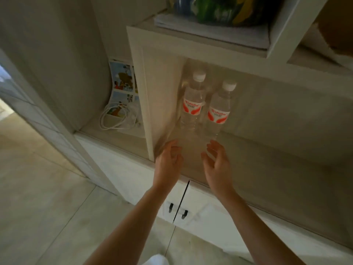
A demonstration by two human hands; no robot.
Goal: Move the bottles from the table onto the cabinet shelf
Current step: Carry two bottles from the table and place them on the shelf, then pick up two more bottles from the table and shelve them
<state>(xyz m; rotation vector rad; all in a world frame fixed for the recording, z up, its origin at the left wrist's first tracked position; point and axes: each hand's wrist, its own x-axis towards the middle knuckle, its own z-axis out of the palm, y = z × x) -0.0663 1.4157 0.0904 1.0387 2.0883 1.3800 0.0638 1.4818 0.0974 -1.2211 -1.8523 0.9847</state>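
Dim cabinet shelf (267, 150) holds both bottles (191, 104) upright beside its left wall, and my left hand (168, 161) and right hand (217, 163), fingers relaxed and empty, could topple them if jerked forward.

The scene is dimly and evenly lit, with a warm grey cast. Brighter daylight is admitted at the far left edge. Soft shadow is cast inside the cabinet shelf (267, 150) behind the two bottles (206, 109). Straight lines are bowed by wide-angle distortion toward the edges. The coloured items (210, 10) at the top are blurred, and slight smearing is seen overall.
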